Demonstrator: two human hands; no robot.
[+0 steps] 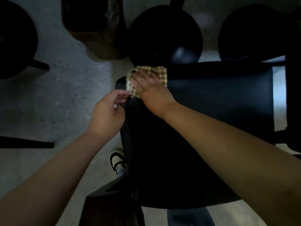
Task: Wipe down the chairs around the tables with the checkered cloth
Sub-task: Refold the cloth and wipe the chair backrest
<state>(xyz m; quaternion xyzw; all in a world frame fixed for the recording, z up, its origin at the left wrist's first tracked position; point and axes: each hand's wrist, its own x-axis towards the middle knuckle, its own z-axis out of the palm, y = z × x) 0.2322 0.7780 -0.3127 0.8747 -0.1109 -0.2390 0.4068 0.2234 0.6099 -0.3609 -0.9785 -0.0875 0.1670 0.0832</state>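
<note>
One checkered cloth spread on the far left corner of one dark chair, right hand pressing it flat with straight fingers, left hand loosely curled at the chair's edge, holding nothing, two round stools beyond, one shoe on the concrete floor

The single head view looks steeply down from close above a dark chair, the concrete floor at nine o'clock, forearms entering from six.

No readable text, labels, brands or numbers on any surface.
</note>
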